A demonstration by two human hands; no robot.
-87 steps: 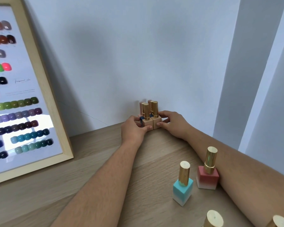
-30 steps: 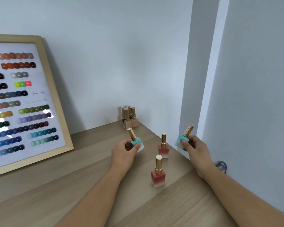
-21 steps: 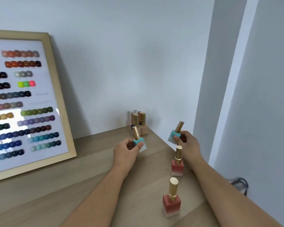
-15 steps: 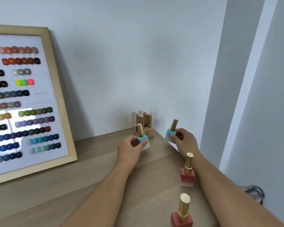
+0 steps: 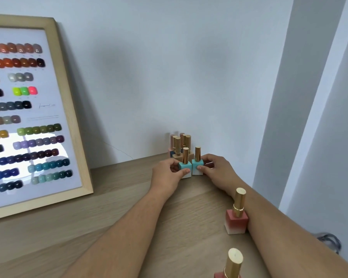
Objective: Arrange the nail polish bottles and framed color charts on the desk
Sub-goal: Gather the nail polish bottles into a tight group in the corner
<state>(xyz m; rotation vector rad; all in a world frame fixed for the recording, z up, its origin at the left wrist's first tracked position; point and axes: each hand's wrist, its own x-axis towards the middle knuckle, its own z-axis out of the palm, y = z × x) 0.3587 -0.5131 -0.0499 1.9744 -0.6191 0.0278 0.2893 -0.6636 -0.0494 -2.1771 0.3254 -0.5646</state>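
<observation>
Two turquoise nail polish bottles with gold caps stand side by side on the wooden desk, just in front of a cluster of several gold-capped bottles in the back corner. My left hand grips the left turquoise bottle. My right hand grips the right turquoise bottle. Both bottles are upright and touching. A framed color chart leans against the wall at the left.
A pink bottle stands against my right forearm near the desk's right edge. Another pink bottle is at the bottom of the view. The wall corner is close behind the cluster. A cable lies on the floor at right.
Both hands moved forward from mid-desk to the back corner, carrying the turquoise bottles. The bottles now stand together on the desk in front of the cluster.
</observation>
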